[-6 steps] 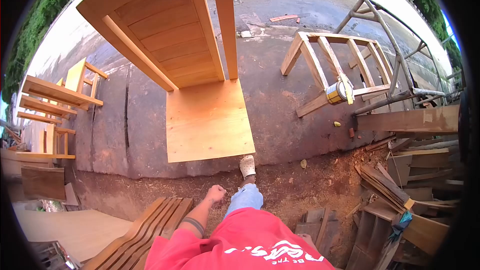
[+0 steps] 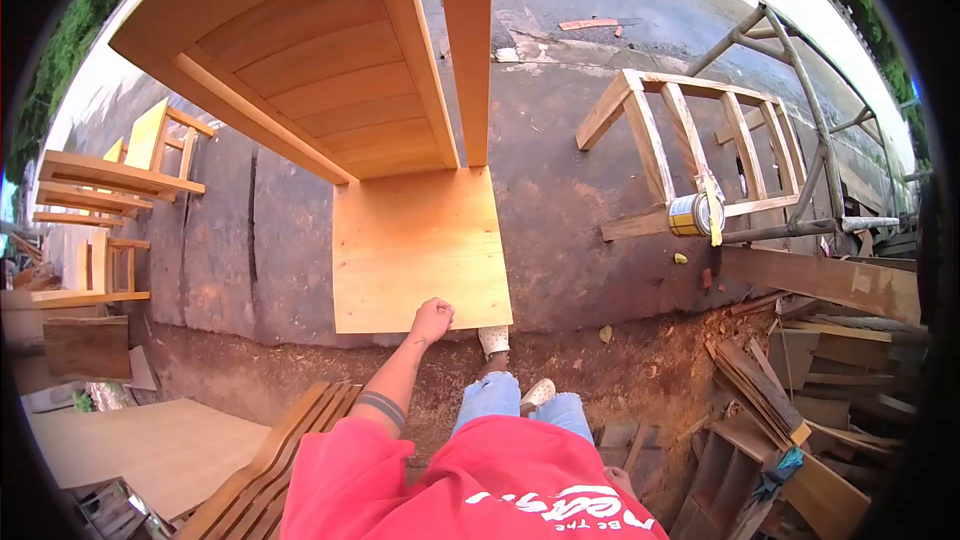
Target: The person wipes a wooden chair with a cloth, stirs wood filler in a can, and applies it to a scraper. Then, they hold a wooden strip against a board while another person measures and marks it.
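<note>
The panel-backed wooden chair [image 2: 320, 50] at twelve o'clock looks stiff, heavy, best held by its side rails [image 2: 470, 60]; the left hand [image 2: 433, 321] curls, fingers together, at the seat [image 2: 420, 250] edge, while the right hand's [image 2: 619, 481] fingers I cannot tell.

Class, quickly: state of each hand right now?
Left hand: loosely closed, nothing visible in it.
Right hand: cannot be told; mostly or wholly hidden by the red shirt.

Honey-coloured wooden chair [image 2: 400, 165], tall panelled back [image 2: 330, 70], flat seat [image 2: 420, 250], on dark pavement [image 2: 560, 270]
</note>
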Action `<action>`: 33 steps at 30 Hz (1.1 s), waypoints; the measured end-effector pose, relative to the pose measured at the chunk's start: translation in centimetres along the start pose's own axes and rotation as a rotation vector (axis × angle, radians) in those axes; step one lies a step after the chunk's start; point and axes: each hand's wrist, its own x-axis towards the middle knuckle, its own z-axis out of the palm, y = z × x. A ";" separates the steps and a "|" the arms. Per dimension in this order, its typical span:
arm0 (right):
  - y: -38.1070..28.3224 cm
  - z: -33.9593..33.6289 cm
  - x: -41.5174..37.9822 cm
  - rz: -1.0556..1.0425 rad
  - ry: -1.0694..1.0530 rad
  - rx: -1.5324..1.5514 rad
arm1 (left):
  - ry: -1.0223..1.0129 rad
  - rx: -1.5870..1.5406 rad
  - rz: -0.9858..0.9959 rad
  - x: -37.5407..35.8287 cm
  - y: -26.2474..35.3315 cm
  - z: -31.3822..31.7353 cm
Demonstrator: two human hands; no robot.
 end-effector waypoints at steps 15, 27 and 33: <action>-26.0 -4.1 8.6 -0.075 0.108 0.294 | -0.204 0.144 -0.275 1.9 7.1 10.0; -37.9 -17.2 16.4 -0.308 0.339 0.380 | -0.394 0.019 -0.170 7.7 31.0 36.9; -48.3 -25.2 26.3 -0.469 0.641 0.419 | 0.086 -0.064 0.256 10.4 42.5 39.3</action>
